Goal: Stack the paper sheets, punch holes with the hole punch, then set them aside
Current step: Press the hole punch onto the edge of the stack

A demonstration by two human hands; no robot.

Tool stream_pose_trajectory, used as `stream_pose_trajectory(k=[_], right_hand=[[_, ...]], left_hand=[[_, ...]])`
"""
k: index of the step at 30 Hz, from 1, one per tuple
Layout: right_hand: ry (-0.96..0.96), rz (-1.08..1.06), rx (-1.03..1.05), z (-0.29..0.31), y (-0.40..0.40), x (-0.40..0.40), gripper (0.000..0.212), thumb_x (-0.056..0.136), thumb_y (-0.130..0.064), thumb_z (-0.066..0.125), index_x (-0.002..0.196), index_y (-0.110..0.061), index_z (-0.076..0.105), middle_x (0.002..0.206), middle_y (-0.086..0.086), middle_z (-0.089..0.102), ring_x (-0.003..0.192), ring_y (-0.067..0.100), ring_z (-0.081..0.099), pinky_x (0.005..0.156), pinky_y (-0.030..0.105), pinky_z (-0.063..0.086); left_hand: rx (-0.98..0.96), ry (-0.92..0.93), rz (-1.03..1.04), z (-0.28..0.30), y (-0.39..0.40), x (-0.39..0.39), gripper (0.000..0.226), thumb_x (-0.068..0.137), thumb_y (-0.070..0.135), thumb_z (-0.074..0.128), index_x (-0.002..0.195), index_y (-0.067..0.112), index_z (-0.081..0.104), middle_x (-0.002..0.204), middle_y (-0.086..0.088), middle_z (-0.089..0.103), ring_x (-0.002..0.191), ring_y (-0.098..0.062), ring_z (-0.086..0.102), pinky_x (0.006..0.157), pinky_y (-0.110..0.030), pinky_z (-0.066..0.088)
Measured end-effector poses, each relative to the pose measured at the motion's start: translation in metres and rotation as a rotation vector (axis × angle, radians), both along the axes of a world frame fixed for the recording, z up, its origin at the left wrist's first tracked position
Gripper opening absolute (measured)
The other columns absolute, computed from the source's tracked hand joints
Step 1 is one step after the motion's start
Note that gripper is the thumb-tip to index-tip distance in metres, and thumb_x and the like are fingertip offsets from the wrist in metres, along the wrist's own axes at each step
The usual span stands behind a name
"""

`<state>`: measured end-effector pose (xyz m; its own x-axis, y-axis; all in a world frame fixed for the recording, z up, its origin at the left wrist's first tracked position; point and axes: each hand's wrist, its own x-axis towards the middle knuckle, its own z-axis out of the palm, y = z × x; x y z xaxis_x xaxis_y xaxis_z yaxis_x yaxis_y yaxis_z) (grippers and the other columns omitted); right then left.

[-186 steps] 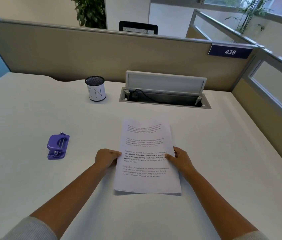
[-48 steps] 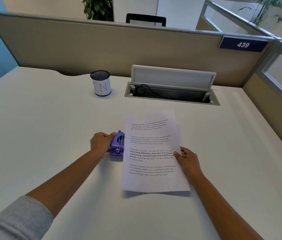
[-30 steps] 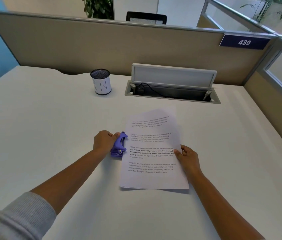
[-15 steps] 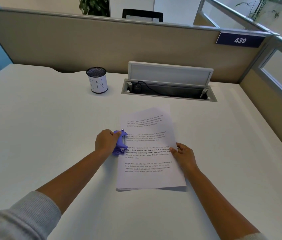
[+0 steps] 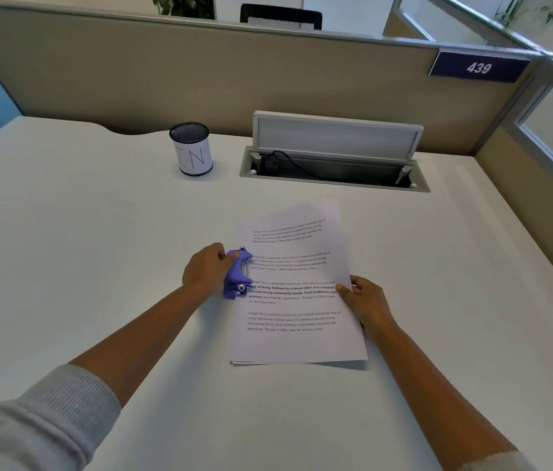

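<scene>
A stack of printed paper sheets [image 5: 297, 341] lies on the white desk in front of me. A small purple hole punch [image 5: 237, 274] sits over the stack's left edge, about halfway along it. My left hand [image 5: 205, 268] grips the punch from its left side, thumb on top. My right hand [image 5: 365, 299] holds the stack's right edge, thumb on top of the sheets and the other fingers beside or under the edge.
A mesh pen cup [image 5: 192, 149] with a white label stands at the back. Right of it is an open cable tray [image 5: 333, 171] with its lid up. Beige partition walls [image 5: 220, 69] close the back and right sides.
My left hand fetched the purple punch from the left of the desk to the stack. In the last second the punch has slid further onto the stack's left edge; my right hand stays on the right edge.
</scene>
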<state>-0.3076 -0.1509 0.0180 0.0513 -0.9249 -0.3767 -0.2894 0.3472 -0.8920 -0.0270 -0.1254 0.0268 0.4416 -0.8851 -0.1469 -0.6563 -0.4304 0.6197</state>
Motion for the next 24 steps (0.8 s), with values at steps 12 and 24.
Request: stream_pose_trajectory(k=[12, 24], right_hand=[[-0.039, -0.028, 0.031, 0.0, -0.001, -0.001, 0.024, 0.086, -0.017, 0.063, 0.11, -0.016, 0.061, 0.099, 0.006, 0.07, 0.08, 0.018, 0.069, 0.065, 0.025, 0.058], [0.013, -0.018, -0.016, -0.002, 0.0, 0.0, 0.027, 0.087, -0.018, 0.062, 0.113, -0.015, 0.062, 0.103, 0.007, 0.07, 0.088, 0.023, 0.069, 0.079, 0.036, 0.057]], left_hand=[[0.071, -0.197, 0.079, 0.008, -0.036, -0.001, 0.053, 0.092, 0.043, 0.041, 0.114, -0.006, 0.046, 0.116, -0.025, 0.052, 0.11, -0.04, 0.048, 0.085, -0.046, 0.043], [-0.13, -0.513, -0.098, -0.011, -0.041, -0.012, 0.015, 0.084, 0.008, 0.052, 0.089, -0.005, 0.054, 0.082, -0.023, 0.058, 0.075, -0.037, 0.055, 0.06, -0.04, 0.041]])
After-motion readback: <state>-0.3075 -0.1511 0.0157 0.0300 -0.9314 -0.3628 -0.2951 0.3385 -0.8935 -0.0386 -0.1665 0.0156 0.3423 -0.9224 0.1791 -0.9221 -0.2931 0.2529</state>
